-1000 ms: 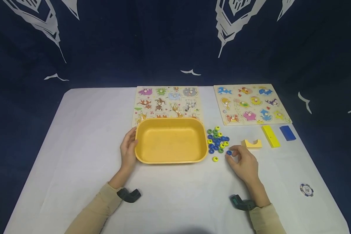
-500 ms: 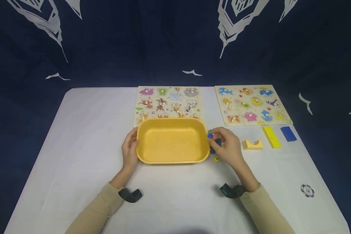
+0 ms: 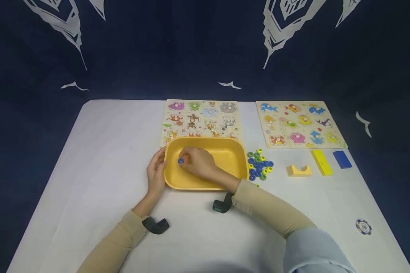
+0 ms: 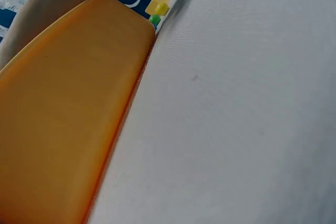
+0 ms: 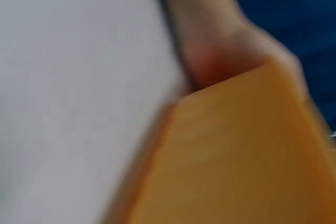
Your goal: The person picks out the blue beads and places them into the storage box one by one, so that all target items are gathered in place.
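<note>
A yellow plastic tray (image 3: pixel 225 182) sits on the table in the head view, overlapping the near edge of an animal puzzle board. My left hand (image 3: pixel 156 174) holds its left end, fingers along the outer wall. Over the left part of the tray, my right hand (image 3: pixel 199 163) pinches a blue bead (image 3: pixel 180 160) between thumb and fingertips. Blue, green and yellow beads (image 3: pixel 258 165) lie in a cluster just right of the tray. The tray wall (image 4: pixel 84 108) fills much of the left wrist view and hides the bead there. The right wrist view is blurred.
Two wooden puzzle boards, one with land animals (image 3: pixel 201 117) and one with sea animals (image 3: pixel 300 125), lie at the back. On the right are an arched block (image 3: pixel 299 171), a yellow block (image 3: pixel 322 162), a blue block (image 3: pixel 342 159) and a poker chip (image 3: pixel 363 226).
My right hand has carried the blue bead leftward, from the right of the bead cluster to over the tray. My left hand has stayed at the tray's left end.
</note>
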Demonstrator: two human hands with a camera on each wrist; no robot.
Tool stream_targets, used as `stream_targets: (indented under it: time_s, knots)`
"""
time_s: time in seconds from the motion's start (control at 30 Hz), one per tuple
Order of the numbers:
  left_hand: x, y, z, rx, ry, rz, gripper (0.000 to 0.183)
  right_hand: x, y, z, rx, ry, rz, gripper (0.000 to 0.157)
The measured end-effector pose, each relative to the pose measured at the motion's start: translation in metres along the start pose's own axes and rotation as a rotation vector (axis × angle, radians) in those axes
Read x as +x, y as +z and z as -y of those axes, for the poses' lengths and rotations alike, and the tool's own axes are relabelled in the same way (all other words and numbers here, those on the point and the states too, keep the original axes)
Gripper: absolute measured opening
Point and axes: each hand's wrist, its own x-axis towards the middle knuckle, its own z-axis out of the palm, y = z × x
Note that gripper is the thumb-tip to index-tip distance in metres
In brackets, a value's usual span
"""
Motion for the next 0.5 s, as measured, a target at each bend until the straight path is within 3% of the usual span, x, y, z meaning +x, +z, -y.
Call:
stream_targets:
  time_s: [0.2, 0.33, 0.43, 0.5]
  knots:
    - [-0.001, 0.001, 0.001, 0.022, 0.016, -0.004, 0.044, 0.008, 0.020, -0.003, 0.006, 0.065, 0.102, 0.013]
    - [0.000, 0.000, 0.000, 0.024, 0.017, -0.008, 0.044, 0.011, 0.023, -0.004, 0.000, 0.075, 0.137, 0.020]
    - [0.000, 0.000, 0.000, 0.027, 0.015, -0.002, 0.044, 0.009, 0.019, -0.002, 0.007, 0.084, 0.129, 0.032]
    - [0.000, 0.000, 0.000, 0.035, 0.012, 0.001, 0.044, 0.004, 0.014, 0.000, 0.033, 0.066, 0.075, 0.036]
